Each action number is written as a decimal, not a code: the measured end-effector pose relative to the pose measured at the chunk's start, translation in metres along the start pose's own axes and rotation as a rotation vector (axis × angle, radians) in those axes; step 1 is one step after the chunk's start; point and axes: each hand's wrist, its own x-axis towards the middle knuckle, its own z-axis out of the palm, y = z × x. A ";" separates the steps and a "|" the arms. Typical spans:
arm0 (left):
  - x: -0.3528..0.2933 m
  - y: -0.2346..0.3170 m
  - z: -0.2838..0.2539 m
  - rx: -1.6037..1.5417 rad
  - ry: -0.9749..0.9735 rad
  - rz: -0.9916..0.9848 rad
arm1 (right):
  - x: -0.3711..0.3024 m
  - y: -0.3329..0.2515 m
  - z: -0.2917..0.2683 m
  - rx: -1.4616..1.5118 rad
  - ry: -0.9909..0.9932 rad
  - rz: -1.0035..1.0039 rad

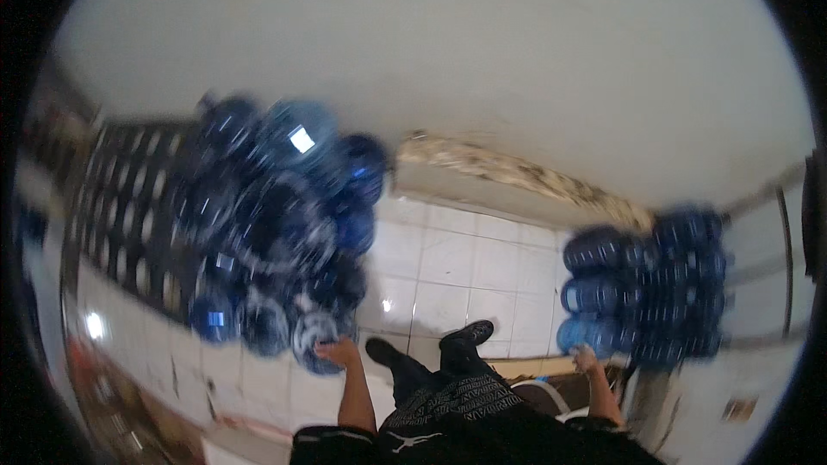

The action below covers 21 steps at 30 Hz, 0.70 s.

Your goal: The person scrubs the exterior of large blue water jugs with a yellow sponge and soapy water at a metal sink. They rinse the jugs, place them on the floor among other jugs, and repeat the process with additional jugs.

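Observation:
My left hand (338,351) is at the near edge of a big cluster of blue water jugs. Its fingers reach out over the nearest jug (312,332), apparently stretched; blur hides whether they touch it. On the other side, my right hand (586,359) is held just in front of a lighter blue jug (579,336). Its fingers are smeared, and I cannot tell whether they hold anything. That jug is at the near end of a block of several blue jugs (680,293) in close rows.
A dark slotted rack (129,207) stands behind the left cluster. Along the pale wall (482,43) runs a low ledge (517,176) with a worn, blotchy top. White floor tiles (444,271) lie between the two groups of jugs. My shoes (469,333) are on the tiles.

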 end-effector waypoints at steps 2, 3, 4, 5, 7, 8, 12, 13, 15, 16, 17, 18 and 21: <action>0.002 0.029 0.022 0.031 0.245 0.331 | 0.008 -0.012 0.033 0.006 0.163 0.034; -0.025 0.078 0.010 -0.044 0.086 0.368 | -0.007 0.002 0.053 0.069 0.255 0.134; -0.061 0.134 -0.011 -0.099 -0.076 0.384 | -0.022 0.012 0.067 0.131 0.329 0.223; -0.075 0.162 -0.006 -0.140 -0.092 0.488 | -0.028 0.015 0.069 0.198 0.387 0.279; -0.117 0.216 0.000 -0.116 -0.167 0.552 | -0.043 0.033 0.075 0.433 0.439 0.357; -0.139 0.230 0.014 -0.130 -0.168 0.678 | -0.055 0.048 0.074 0.556 0.459 0.399; -0.229 0.306 0.074 -0.155 -0.211 1.101 | -0.083 0.088 0.116 0.857 0.453 0.666; -0.229 0.327 0.075 -0.146 -0.171 1.140 | -0.073 0.053 0.108 1.037 0.514 0.679; -0.299 0.347 0.117 -0.149 -0.335 1.234 | -0.094 0.109 0.160 1.110 0.429 0.725; -0.368 0.340 0.159 -0.148 -0.543 1.260 | -0.135 0.173 0.241 0.843 0.454 0.717; -0.423 0.337 0.183 -0.158 -0.676 1.222 | -0.151 0.229 0.280 0.467 0.450 0.664; -0.459 0.339 0.200 -0.193 -0.826 1.177 | -0.169 0.261 0.301 0.139 0.487 0.620; -0.471 0.375 0.208 -0.124 -0.731 1.350 | -0.119 0.123 0.191 1.413 0.374 1.052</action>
